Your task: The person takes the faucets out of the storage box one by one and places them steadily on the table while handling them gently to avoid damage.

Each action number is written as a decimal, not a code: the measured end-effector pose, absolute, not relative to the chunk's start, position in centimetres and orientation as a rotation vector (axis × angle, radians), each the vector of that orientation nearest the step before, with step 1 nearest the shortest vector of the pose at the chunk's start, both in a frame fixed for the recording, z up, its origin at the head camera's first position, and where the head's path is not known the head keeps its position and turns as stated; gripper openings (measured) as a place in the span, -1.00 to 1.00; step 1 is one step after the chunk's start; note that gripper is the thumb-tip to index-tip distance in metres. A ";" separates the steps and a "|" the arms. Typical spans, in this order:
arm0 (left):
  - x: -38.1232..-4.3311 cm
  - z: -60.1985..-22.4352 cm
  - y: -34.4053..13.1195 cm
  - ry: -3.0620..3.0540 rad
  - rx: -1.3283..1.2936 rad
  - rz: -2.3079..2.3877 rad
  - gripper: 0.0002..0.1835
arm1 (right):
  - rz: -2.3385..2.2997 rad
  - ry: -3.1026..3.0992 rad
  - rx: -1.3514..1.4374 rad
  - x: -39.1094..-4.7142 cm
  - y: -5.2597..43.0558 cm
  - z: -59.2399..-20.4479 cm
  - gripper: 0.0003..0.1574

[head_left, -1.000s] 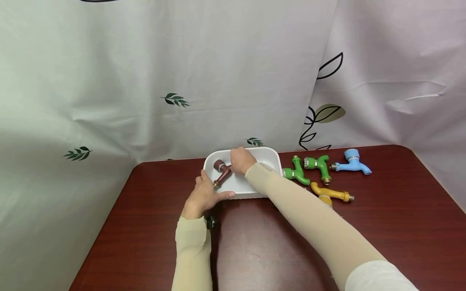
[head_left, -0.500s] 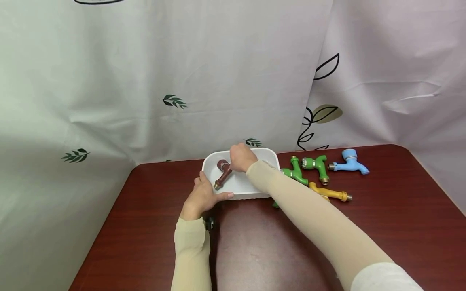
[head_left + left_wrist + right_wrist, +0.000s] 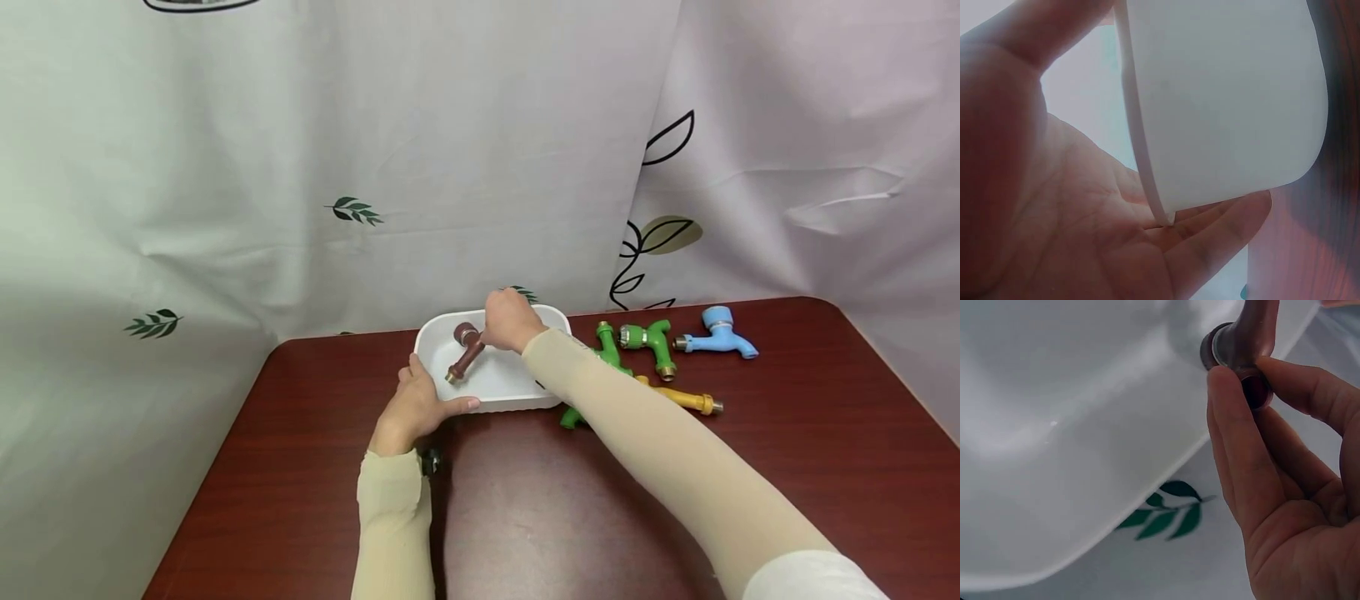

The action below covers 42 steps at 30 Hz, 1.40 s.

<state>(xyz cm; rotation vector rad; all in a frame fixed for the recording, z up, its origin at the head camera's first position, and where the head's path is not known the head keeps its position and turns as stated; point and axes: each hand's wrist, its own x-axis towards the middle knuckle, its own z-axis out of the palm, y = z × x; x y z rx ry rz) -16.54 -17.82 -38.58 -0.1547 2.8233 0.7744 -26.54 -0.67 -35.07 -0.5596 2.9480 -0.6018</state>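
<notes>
A brown faucet (image 3: 468, 358) with a brass threaded end is over the inside of a white plastic tub (image 3: 498, 404) in the head view. My right hand (image 3: 512, 320) pinches the faucet's spout end between thumb and fingers, as the right wrist view shows of the brown spout (image 3: 1256, 391). The threaded end points down toward the tub's near left. My left hand (image 3: 411, 406) grips the tub's near left corner, thumb along the front and fingers on the left side. In the left wrist view the tub wall (image 3: 1229, 106) lies between thumb and fingers.
Right of the tub lie a green faucet (image 3: 651, 343), a blue faucet (image 3: 718, 335) and a yellow faucet (image 3: 693, 401). More green parts (image 3: 606, 339) show beside my right forearm, which hides some of them. A patterned curtain (image 3: 450, 167) hangs behind the brown table (image 3: 300, 467).
My right hand has moved slightly right and up in the head view, drawing the brown faucet away from the tub's left wall. My left hand keeps its grip on the tub.
</notes>
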 end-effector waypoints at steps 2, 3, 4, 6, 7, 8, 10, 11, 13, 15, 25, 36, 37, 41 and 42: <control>-16.5 -38.5 -17.8 2.820 -0.153 0.777 0.47 | -0.610 2.949 -0.571 -26.4 -0.4 -34.6 -0.61; -16.5 -38.5 -17.9 2.818 -0.153 0.780 0.47 | -0.618 2.952 -0.579 -26.3 -0.3 -34.3 -0.58; -16.5 -38.5 -17.9 2.816 -0.153 0.783 0.47 | -0.622 2.955 -0.589 -26.2 -0.1 -34.1 -0.54; -16.5 -38.4 -17.9 2.814 -0.155 0.790 0.47 | -0.642 2.959 -0.605 -26.0 0.2 -33.7 -0.51; -16.5 -38.4 -17.9 2.815 -0.155 0.789 0.47 | -0.654 2.961 -0.612 -25.9 0.4 -33.6 -0.53; -16.5 -38.4 -17.9 2.815 -0.157 0.791 0.47 | -0.665 2.959 -0.618 -25.8 0.6 -33.4 -0.56; -16.5 -38.4 -17.9 2.815 -0.155 0.786 0.47 | -0.691 2.947 -0.617 -25.5 1.0 -33.2 -0.65; -16.5 -38.4 -17.9 2.814 -0.154 0.783 0.47 | -0.714 2.939 -0.608 -25.4 1.2 -33.1 -0.72; -16.4 -38.3 -17.8 2.813 -0.152 0.778 0.47 | -0.750 2.925 -0.594 -25.0 1.6 -32.9 -0.85; -16.4 -38.3 -17.8 2.811 -0.155 0.778 0.46 | -0.782 2.911 -0.580 -24.7 2.0 -32.7 -0.87; -16.4 -38.3 -17.8 2.825 -0.155 0.787 0.46 | -0.882 2.931 -0.599 -23.5 4.1 -32.5 -0.84; -16.6 -38.5 -17.8 2.836 -0.158 0.768 0.47 | -0.977 2.989 -0.601 -23.0 7.0 -33.0 -0.80; -16.6 -38.5 -17.8 2.838 -0.157 0.768 0.47 | -0.985 2.992 -0.607 -22.9 7.3 -33.0 -0.79; -16.6 -38.5 -17.8 2.840 -0.160 0.769 0.46 | -1.002 3.006 -0.616 -22.5 8.4 -33.0 -0.78; -16.6 -38.5 -17.8 2.838 -0.163 0.768 0.46 | -1.004 3.010 -0.616 -22.4 8.7 -33.0 -0.79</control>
